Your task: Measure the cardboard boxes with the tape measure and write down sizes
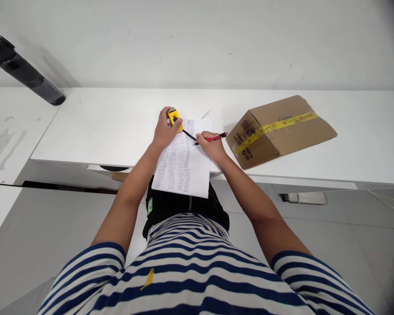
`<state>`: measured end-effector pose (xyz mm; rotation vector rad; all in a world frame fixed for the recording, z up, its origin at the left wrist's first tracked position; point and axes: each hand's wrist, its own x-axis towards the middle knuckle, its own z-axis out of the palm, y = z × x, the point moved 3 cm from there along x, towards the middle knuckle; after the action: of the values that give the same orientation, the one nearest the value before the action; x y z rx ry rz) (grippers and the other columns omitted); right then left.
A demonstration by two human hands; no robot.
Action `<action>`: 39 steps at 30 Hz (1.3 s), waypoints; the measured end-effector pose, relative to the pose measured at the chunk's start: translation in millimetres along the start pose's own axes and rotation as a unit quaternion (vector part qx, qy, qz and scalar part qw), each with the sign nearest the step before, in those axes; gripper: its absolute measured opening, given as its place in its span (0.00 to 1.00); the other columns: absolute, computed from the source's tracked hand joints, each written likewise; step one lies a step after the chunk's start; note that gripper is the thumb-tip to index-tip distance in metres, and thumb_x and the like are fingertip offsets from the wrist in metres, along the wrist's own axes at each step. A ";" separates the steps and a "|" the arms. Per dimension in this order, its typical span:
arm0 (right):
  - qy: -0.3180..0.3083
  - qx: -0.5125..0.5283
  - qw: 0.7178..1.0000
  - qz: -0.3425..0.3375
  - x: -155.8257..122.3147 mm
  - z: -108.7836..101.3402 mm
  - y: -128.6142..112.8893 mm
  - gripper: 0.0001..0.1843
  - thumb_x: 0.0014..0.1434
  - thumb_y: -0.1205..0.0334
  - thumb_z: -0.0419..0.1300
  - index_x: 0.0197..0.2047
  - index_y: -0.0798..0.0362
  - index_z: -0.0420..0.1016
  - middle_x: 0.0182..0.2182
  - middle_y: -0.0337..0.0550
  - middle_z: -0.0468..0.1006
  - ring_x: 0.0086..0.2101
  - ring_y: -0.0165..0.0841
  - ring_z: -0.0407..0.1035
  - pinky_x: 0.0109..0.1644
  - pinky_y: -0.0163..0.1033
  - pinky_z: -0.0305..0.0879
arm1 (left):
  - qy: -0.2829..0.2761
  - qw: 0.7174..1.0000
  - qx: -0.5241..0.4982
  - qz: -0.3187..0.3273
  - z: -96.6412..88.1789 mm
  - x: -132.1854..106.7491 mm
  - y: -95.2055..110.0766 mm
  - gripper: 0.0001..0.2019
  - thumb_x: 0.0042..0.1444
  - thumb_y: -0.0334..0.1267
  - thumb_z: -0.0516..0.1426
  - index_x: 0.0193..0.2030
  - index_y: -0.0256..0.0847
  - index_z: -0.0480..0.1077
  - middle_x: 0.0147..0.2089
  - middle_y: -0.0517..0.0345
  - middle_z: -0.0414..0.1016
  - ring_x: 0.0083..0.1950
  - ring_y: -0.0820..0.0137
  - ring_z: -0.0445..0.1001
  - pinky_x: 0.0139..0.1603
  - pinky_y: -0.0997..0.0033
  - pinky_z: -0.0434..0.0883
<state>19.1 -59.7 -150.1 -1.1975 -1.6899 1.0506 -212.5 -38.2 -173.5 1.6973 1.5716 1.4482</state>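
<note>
My left hand (165, 130) is closed around a yellow tape measure (175, 120) above the top left of a sheet of paper (199, 177). Blue handwriting covers much of that sheet, whose near edge hangs past the table front over my lap. A red and black pen (216, 138) sits in the closed fingers of my right hand (213, 146), its tip near the writing. Between the two hands stretches a thin black strip (189, 135), from the tape measure to my right fingertips; I cannot tell whether those fingers touch it.
A cardboard box (295, 131) with yellow tape stands on the white table (101, 127), right of my right hand. At the far left a black post (29, 72) leans in. Behind the table rises a white wall (197, 43). A pale flat object (307, 198) lies below the table.
</note>
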 end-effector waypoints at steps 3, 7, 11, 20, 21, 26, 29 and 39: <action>0.007 0.002 1.000 -0.004 0.0 -0.7 0.1 0.25 0.63 0.48 0.60 0.19 0.47 0.60 0.18 0.34 0.63 0.27 0.32 0.60 0.35 0.41 0.56 | -0.014 1.000 -0.017 0.006 2.1 0.5 -5.2 0.39 0.63 0.77 0.53 0.71 0.55 0.58 0.61 0.46 0.72 0.62 0.56 0.79 0.65 0.47 0.75; 0.014 -0.001 1.000 -0.013 0.1 -1.4 0.3 0.24 0.63 0.49 0.59 0.19 0.46 0.59 0.19 0.34 0.63 0.27 0.33 0.61 0.35 0.42 0.56 | -0.050 0.998 -0.035 0.025 6.1 2.4 -13.7 0.38 0.64 0.75 0.52 0.72 0.58 0.54 0.54 0.51 0.72 0.51 0.61 0.81 0.63 0.45 0.75; -0.006 0.000 1.000 -0.010 0.2 -1.6 2.0 0.26 0.61 0.45 0.60 0.19 0.46 0.56 0.19 0.34 0.60 0.27 0.32 0.59 0.34 0.42 0.54 | -0.065 0.996 -0.007 0.055 9.8 3.4 -18.7 0.40 0.60 0.75 0.57 0.71 0.57 0.56 0.54 0.49 0.71 0.52 0.58 0.80 0.65 0.40 0.74; 0.018 -0.013 0.999 -0.028 -2.1 -3.2 0.9 0.29 0.64 0.41 0.60 0.19 0.46 0.54 0.19 0.35 0.60 0.27 0.32 0.59 0.35 0.42 0.57 | -0.062 0.996 0.019 0.063 10.5 1.1 -19.9 0.38 0.63 0.72 0.58 0.72 0.56 0.57 0.56 0.48 0.72 0.56 0.55 0.79 0.68 0.39 0.72; 0.024 -0.013 0.999 -0.027 -2.1 -3.4 1.0 0.29 0.65 0.42 0.60 0.19 0.46 0.55 0.19 0.35 0.60 0.27 0.32 0.59 0.35 0.42 0.58 | -0.062 0.996 0.014 0.063 9.8 0.5 -17.9 0.38 0.63 0.72 0.58 0.72 0.56 0.57 0.56 0.48 0.72 0.56 0.55 0.79 0.69 0.39 0.72; 0.013 -0.013 1.000 -0.019 -0.8 -3.3 2.4 0.26 0.65 0.44 0.61 0.20 0.47 0.63 0.20 0.36 0.65 0.29 0.34 0.63 0.37 0.42 0.62 | -0.070 0.996 -0.013 0.061 6.8 -2.6 5.4 0.37 0.63 0.71 0.58 0.71 0.53 0.60 0.60 0.46 0.74 0.65 0.53 0.76 0.74 0.40 0.68; 0.009 -0.014 1.000 -0.019 -0.3 -4.2 3.5 0.27 0.65 0.43 0.60 0.20 0.46 0.62 0.20 0.36 0.65 0.29 0.34 0.63 0.37 0.42 0.62 | -0.060 0.996 -0.011 0.072 5.4 -3.4 22.4 0.37 0.64 0.70 0.58 0.71 0.52 0.62 0.63 0.45 0.74 0.71 0.51 0.73 0.78 0.40 0.65; 0.027 -0.014 0.999 -0.023 -1.2 -5.7 2.7 0.28 0.65 0.39 0.60 0.21 0.46 0.58 0.21 0.35 0.63 0.29 0.33 0.62 0.37 0.42 0.61 | -0.041 0.996 -0.019 0.080 8.1 -3.0 17.5 0.37 0.64 0.70 0.57 0.72 0.53 0.61 0.65 0.44 0.72 0.75 0.49 0.69 0.81 0.37 0.62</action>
<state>25.5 -59.2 -150.8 -1.1900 -1.6873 0.9616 -196.6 -43.2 -163.1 1.8733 1.3846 1.4535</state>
